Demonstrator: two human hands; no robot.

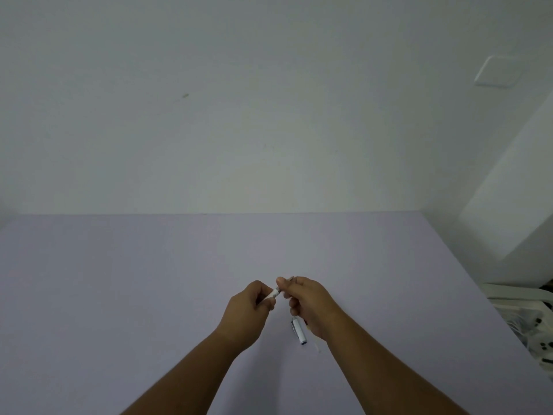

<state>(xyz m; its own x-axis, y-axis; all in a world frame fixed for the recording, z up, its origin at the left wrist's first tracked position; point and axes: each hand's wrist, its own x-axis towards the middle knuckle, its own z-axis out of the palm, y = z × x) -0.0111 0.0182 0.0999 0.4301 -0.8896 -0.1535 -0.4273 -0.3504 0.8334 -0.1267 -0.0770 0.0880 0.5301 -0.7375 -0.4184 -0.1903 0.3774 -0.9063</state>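
Observation:
My left hand (250, 310) grips a white pen barrel (273, 294) above the lilac table (119, 280). Its fingers are curled round the barrel. My right hand (308, 301) pinches the barrel's far end between thumb and fingers; that end is hidden. A silver-white pen cap (299, 329) with a clip lies on the table just below my right hand, beside the wrist. A thin pale stick (316, 344), perhaps a refill, lies next to the cap, partly hidden by my right forearm.
A white wall rises behind the table, with a square wall plate (496, 71) at the upper right. Past the table's right edge stand white plastic items (526, 319).

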